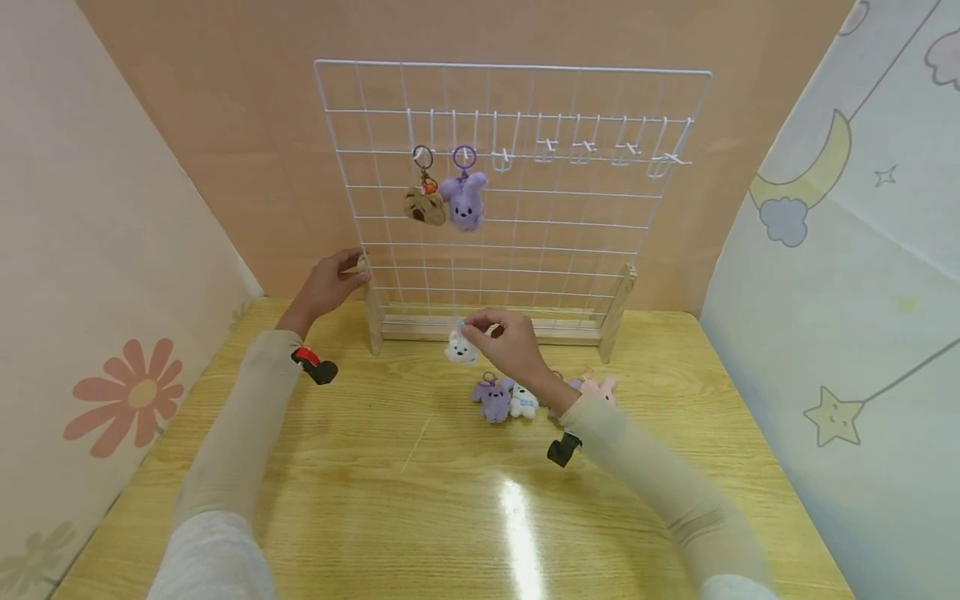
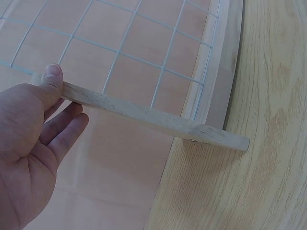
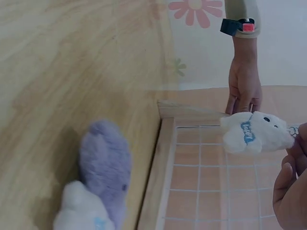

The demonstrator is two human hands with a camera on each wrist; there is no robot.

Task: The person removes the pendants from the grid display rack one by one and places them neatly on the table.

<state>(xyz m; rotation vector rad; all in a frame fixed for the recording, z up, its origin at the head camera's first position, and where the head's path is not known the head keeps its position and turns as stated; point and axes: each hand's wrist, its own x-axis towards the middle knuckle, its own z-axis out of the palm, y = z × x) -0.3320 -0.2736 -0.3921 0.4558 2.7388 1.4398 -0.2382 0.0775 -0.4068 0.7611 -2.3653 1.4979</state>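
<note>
Between thumb and fingers my right hand (image 1: 508, 343) pinches the ring of a white plush keychain (image 1: 461, 347), which dangles in front of the rack's lower bars. Blue lettering shows on the plush (image 3: 248, 133) in the right wrist view. My left hand (image 1: 327, 287) grips the top of the rack's left wooden leg (image 2: 139, 113), thumb on one side and fingers on the other. A white wire grid rack (image 1: 517, 221) stands upright in that wooden base. Two keychains hang from its hooks at the left: a brown plush (image 1: 425, 207) and a purple plush (image 1: 465, 204).
Several bare white hooks (image 1: 583, 148) run along the grid to the right. On the wooden table (image 1: 360, 483) below lie a purple plush (image 1: 495, 402), a white plush (image 1: 523, 403) and a pink plush (image 1: 600, 388), partly behind my right forearm. Patterned walls flank the table.
</note>
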